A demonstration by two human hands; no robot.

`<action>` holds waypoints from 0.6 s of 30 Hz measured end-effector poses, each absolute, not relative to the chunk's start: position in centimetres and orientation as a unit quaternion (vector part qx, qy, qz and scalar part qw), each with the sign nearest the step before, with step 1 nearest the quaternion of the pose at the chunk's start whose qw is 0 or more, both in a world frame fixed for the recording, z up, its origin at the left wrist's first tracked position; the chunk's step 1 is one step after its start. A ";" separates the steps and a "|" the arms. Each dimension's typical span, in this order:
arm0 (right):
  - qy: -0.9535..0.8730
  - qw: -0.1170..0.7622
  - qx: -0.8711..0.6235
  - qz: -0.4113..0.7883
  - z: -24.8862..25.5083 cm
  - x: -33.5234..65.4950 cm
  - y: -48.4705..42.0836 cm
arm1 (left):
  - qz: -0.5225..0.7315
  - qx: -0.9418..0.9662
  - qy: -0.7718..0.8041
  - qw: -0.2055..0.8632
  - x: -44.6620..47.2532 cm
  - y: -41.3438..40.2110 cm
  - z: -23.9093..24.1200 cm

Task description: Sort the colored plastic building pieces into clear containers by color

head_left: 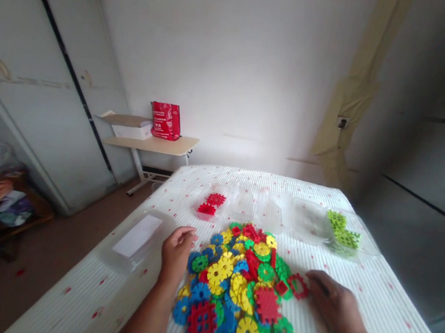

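A heap of plastic interlocking pieces [220, 272] in yellow, blue, green and red lies in front of me. At its left edge is my left hand [178, 253], with curled fingers drawn together; whatever they may hold is hidden. On the right side, the fingertips of my right hand [333, 305] close on the edge of a red toothed ring piece [292, 283], beside the heap. Red square pieces, such as a lattice square [202, 324] and a solid toothed square [267, 305], rest among the round notched discs.
Behind the heap, a clear tray [207, 217] holds red pieces [215, 199]. Another clear tray [309, 236] has light green pieces [342, 232] at its right. A clear container with a white paper [138, 236] stands left. A side table [153, 143] bears a red bag [165, 121].
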State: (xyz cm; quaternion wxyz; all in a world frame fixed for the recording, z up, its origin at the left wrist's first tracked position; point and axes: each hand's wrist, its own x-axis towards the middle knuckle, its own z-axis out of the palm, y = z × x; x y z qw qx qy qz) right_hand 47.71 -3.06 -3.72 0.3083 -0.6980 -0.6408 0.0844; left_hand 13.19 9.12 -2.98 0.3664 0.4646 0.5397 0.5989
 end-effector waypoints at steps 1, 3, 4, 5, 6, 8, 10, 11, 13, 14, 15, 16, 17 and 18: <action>-0.641 0.309 -0.697 0.085 -3.8 47.7 -3.0 | 0.600 0.466 0.539 0.364 13.2 9.1 -3.0; -0.642 0.307 -0.698 0.084 -4.0 47.9 -3.0 | 0.598 0.471 0.540 0.358 13.3 9.0 -2.9; -0.641 0.304 -0.700 0.081 -4.0 47.9 -3.0 | 0.597 0.473 0.541 0.356 13.4 9.0 -2.9; -0.642 0.299 -0.702 0.080 -4.1 48.0 -3.0 | 0.596 0.475 0.541 0.355 13.4 9.0 -2.9; -0.643 0.295 -0.702 0.079 -4.1 48.0 -3.0 | 0.595 0.478 0.541 0.353 13.4 8.9 -2.9; -0.647 0.286 -0.703 0.077 -4.1 48.0 -2.9 | 0.595 0.484 0.539 0.349 13.5 8.9 -2.9; -0.648 0.276 -0.706 0.076 -4.1 47.9 -2.7 | 0.594 0.491 0.537 0.343 13.5 8.9 -2.7; -0.648 0.271 -0.708 0.076 -4.1 47.9 -2.6 | 0.593 0.495 0.536 0.340 13.4 8.9 -2.7; -0.645 0.264 -0.713 0.075 -4.1 47.9 -2.4 | 0.593 0.503 0.534 0.333 13.4 8.9 -2.6; -0.645 0.262 -0.714 0.075 -4.1 47.8 -2.4 | 0.592 0.506 0.533 0.330 13.4 8.9 -2.6; -0.646 0.261 -0.714 0.075 -4.2 47.9 -2.4 | 0.592 0.509 0.532 0.327 13.4 8.9 -2.5; -0.646 0.260 -0.714 0.074 -4.2 47.9 -2.3 | 0.592 0.513 0.531 0.324 13.4 8.9 -2.6; -0.646 0.261 -0.713 0.073 -4.2 47.9 -2.3 | 0.591 0.515 0.530 0.321 13.4 8.8 -2.6; -0.647 0.262 -0.712 0.072 -4.2 47.9 -2.3 | 0.591 0.518 0.529 0.319 13.5 8.8 -2.6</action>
